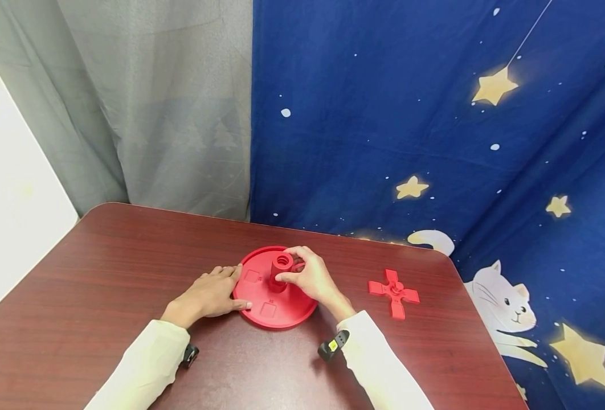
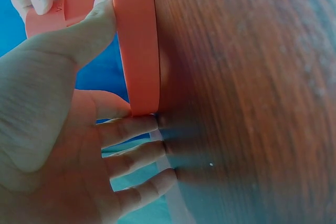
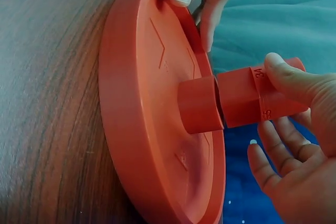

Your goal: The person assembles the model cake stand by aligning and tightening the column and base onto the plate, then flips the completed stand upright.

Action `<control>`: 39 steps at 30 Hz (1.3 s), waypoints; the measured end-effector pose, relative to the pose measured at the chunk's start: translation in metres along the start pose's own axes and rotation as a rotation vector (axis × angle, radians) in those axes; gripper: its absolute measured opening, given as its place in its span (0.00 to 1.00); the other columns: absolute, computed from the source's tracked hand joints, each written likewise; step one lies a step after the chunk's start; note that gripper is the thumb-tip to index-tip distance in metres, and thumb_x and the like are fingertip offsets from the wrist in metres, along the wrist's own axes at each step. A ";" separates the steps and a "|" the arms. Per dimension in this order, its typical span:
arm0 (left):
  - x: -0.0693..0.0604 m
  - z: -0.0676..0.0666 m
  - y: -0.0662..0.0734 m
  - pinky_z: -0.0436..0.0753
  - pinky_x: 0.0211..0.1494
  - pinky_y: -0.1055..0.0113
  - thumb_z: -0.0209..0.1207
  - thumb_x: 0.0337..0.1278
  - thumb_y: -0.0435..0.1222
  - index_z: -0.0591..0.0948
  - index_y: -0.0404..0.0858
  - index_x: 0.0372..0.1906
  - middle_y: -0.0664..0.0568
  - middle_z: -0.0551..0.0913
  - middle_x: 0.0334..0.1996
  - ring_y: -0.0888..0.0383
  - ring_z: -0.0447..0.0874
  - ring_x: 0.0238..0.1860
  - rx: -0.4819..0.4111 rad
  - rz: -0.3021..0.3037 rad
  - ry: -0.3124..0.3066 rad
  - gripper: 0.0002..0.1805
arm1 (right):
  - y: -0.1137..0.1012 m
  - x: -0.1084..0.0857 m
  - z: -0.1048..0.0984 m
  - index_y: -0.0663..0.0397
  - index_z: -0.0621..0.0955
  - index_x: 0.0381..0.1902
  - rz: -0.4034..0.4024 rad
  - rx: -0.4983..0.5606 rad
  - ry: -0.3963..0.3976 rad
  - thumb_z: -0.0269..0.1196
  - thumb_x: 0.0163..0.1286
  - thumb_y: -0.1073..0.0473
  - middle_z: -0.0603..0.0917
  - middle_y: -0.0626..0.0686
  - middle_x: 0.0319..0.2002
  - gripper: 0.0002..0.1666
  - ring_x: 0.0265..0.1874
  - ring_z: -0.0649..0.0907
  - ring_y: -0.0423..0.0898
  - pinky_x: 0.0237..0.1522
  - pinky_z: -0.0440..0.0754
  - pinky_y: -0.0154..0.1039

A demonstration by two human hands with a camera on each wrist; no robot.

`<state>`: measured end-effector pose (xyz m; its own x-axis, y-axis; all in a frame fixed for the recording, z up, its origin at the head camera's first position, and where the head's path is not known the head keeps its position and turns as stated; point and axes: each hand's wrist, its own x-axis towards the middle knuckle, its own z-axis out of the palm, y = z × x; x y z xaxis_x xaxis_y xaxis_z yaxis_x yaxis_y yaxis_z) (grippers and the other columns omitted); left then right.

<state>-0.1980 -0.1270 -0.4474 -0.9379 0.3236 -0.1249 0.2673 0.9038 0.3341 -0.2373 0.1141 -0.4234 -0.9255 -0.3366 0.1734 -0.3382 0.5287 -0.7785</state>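
A round red tray-like base lies on the table with a short tube standing at its centre. My right hand pinches a red hollow cylinder between thumb and fingers; in the right wrist view that cylinder meets the top of the short tube, a thin seam between them. The right thumb lies on its side near raised marks. My left hand rests at the base's left rim, thumb over the edge, the other fingers spread along the outside and touching the table.
A red cross-shaped piece with a small knob at its middle lies on the table to the right of the base. Grey and blue star-patterned curtains hang behind the table's far edge.
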 end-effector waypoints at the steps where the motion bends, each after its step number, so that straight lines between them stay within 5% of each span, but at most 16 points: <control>1: 0.000 0.000 0.000 0.68 0.65 0.34 0.67 0.50 0.60 0.65 0.29 0.72 0.33 0.69 0.68 0.34 0.65 0.68 -0.001 0.000 -0.001 0.53 | 0.000 0.000 0.000 0.54 0.82 0.52 -0.003 -0.001 0.003 0.79 0.51 0.58 0.82 0.53 0.45 0.30 0.40 0.85 0.52 0.45 0.86 0.43; 10: 0.000 0.000 0.001 0.67 0.66 0.34 0.67 0.50 0.60 0.65 0.29 0.72 0.33 0.69 0.69 0.34 0.64 0.69 -0.001 -0.006 -0.003 0.53 | 0.003 -0.002 -0.001 0.51 0.79 0.59 -0.028 0.027 -0.020 0.78 0.53 0.55 0.83 0.52 0.52 0.35 0.48 0.83 0.50 0.52 0.83 0.48; 18: -0.001 0.000 0.002 0.68 0.65 0.34 0.67 0.50 0.60 0.66 0.29 0.71 0.33 0.69 0.68 0.34 0.65 0.68 0.004 -0.001 -0.002 0.52 | 0.004 -0.002 -0.005 0.56 0.75 0.65 -0.045 0.187 -0.110 0.69 0.57 0.73 0.81 0.58 0.59 0.36 0.59 0.79 0.56 0.60 0.78 0.54; 25: -0.002 -0.002 0.003 0.68 0.65 0.35 0.66 0.50 0.61 0.66 0.29 0.72 0.34 0.69 0.68 0.35 0.66 0.68 0.013 0.001 -0.006 0.53 | 0.001 -0.004 -0.006 0.62 0.75 0.63 -0.070 0.204 -0.105 0.68 0.58 0.75 0.82 0.65 0.55 0.34 0.56 0.82 0.60 0.60 0.78 0.56; 39: -0.002 -0.002 0.003 0.68 0.65 0.35 0.67 0.50 0.60 0.64 0.28 0.72 0.33 0.69 0.68 0.34 0.66 0.67 0.007 -0.004 -0.015 0.53 | 0.003 -0.003 0.000 0.56 0.80 0.55 0.003 0.069 -0.010 0.77 0.53 0.64 0.85 0.56 0.47 0.31 0.44 0.85 0.54 0.50 0.85 0.49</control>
<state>-0.1962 -0.1253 -0.4442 -0.9356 0.3240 -0.1402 0.2652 0.9071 0.3269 -0.2354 0.1164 -0.4259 -0.9245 -0.3433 0.1656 -0.3231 0.4751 -0.8185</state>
